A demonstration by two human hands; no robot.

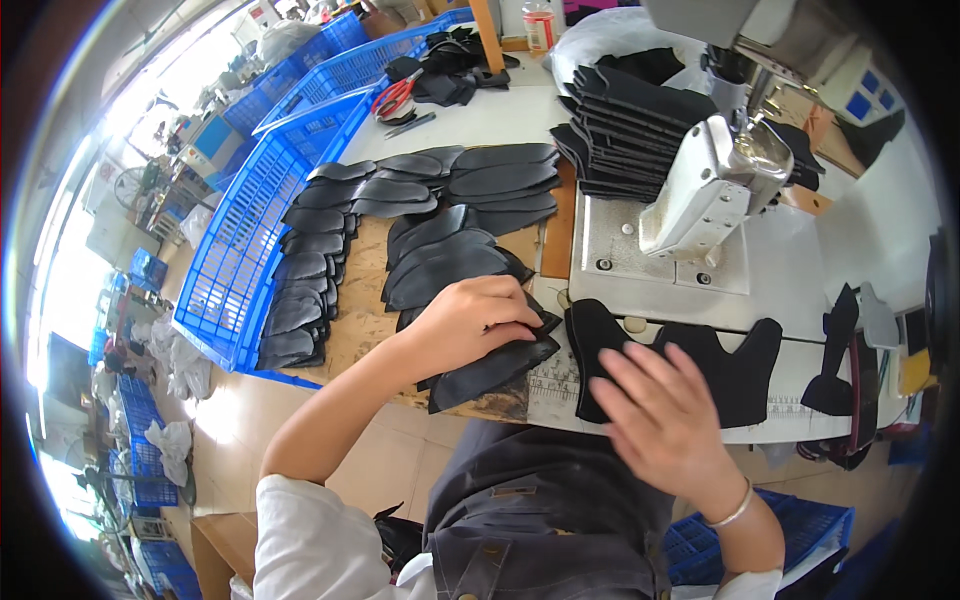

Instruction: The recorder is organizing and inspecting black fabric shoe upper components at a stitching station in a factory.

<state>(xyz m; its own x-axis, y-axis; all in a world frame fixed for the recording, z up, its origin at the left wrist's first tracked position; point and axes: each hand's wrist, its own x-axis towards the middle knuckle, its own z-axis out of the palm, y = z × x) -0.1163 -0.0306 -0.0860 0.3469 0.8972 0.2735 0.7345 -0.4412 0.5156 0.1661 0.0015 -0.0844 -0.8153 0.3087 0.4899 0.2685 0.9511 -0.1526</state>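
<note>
My left hand has its fingers curled together at the near end of a fanned stack of curved black shoe-upper pieces. It pinches the edge of one smooth black piece, which lies by the table's front edge; the fingertips are partly hidden. Over a wide black fabric piece with a notched upper edge, my right hand is spread, its fingers slightly blurred. The fabric lies flat on the white sewing-machine bed, just right of the smooth pieces, and the hand covers part of it.
The sewing-machine arm stands at the right, before stacked black pieces. More curved pieces lie in rows along the left, beside a blue crate. Red-handled scissors rest farther back. A dark strap-like piece is at far right.
</note>
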